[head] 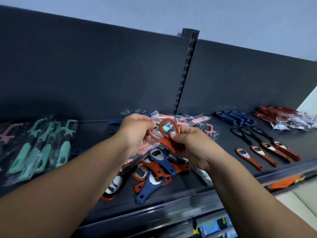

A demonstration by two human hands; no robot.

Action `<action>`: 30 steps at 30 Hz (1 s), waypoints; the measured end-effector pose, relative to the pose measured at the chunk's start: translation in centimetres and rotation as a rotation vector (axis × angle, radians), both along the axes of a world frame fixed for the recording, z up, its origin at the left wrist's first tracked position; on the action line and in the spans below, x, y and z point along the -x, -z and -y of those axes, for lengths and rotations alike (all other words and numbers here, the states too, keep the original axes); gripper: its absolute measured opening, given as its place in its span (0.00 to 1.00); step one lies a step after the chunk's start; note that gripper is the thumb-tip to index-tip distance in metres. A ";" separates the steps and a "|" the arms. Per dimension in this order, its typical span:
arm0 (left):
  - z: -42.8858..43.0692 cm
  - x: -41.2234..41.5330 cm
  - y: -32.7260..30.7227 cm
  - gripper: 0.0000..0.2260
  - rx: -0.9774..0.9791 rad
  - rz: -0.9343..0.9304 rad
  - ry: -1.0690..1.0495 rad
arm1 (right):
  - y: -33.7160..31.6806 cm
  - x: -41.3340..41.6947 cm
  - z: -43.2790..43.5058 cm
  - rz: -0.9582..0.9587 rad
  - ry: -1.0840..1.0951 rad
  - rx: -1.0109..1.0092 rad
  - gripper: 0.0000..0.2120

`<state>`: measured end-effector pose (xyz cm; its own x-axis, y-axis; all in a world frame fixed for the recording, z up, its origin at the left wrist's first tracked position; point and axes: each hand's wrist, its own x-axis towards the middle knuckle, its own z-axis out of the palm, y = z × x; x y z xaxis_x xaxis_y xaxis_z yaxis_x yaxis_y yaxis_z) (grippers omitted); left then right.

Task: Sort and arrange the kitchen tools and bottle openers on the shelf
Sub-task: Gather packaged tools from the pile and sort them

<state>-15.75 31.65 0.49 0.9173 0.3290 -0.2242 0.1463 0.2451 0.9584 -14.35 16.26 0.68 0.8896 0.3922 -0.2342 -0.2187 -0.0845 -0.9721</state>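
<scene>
a dark shelf [221, 148] with a dark back panel [85, 74] and a slotted post [185, 71] stands under a pale wall. above the middle of the shelf both hands hold a small bunch of red openers [164, 134], loop ends up. the left hand [135, 133] grips the bunch from the left with its fingers [149, 123] curled over the top. the right hand [192, 145] pinches the handle end, fingers clamped on it. how many openers are in the bunch is unclear from the blur.

right below the hands lies a loose pile [154, 170] of red and blue openers, crossing one another. behind the hands are pink tools [193, 121] in clear bags. to the right, a row [260, 148] of red-and-black openers lies side by side, apart from the pile. further back are stacked blue openers [235, 117] and, at the far right, red packs [283, 117]. on the left, teal peelers [42, 148] lie bagged in a line. an orange tag [284, 182] sits on the front rail.
</scene>
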 end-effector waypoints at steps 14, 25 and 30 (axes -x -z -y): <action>6.4 2.0 1.8 0.17 -1.578 -0.049 0.665 | 0.1 -3.7 7.1 -0.086 -0.014 -0.174 0.10; 8.6 1.9 -0.3 0.08 -1.058 -0.099 0.239 | 0.4 -6.1 11.2 -0.170 -0.284 -0.183 0.09; 9.3 2.0 -2.1 0.07 -0.784 -0.017 -0.109 | 0.5 -6.5 12.3 -0.064 -0.287 -0.096 0.06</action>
